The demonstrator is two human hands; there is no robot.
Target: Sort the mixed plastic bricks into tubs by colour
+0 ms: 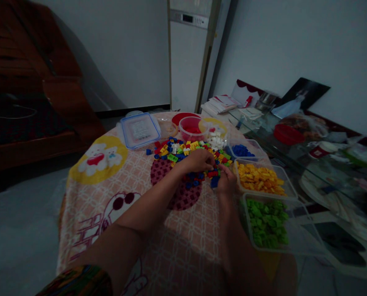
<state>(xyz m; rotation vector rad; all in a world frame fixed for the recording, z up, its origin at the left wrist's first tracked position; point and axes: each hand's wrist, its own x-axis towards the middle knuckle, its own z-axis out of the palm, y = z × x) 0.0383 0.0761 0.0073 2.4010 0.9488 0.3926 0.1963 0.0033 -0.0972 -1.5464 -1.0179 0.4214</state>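
A mixed pile of small toy building bricks [172, 157] in red, yellow, blue, green and white lies in the middle of the table. My left hand [201, 160] reaches over the right part of this pile, its fingers curled together and pointing down. Close beside it, at the pile's right edge, my right hand [226, 180] has its thumb and fingers pressed together. The fingertips of both hands nearly meet. Whatever lies between them is too small and dark to make out. A blue brick [214, 181] lies just left of my right hand.
Clear boxes hold green bricks [266, 224], yellow bricks [260, 179] and blue bricks [242, 151] along the right. White bricks [216, 141] and a pink round tub [192, 126] stand behind the pile. A blue-rimmed lid [140, 130] lies at back left. A cluttered glass table [254, 125] adjoins on the right.
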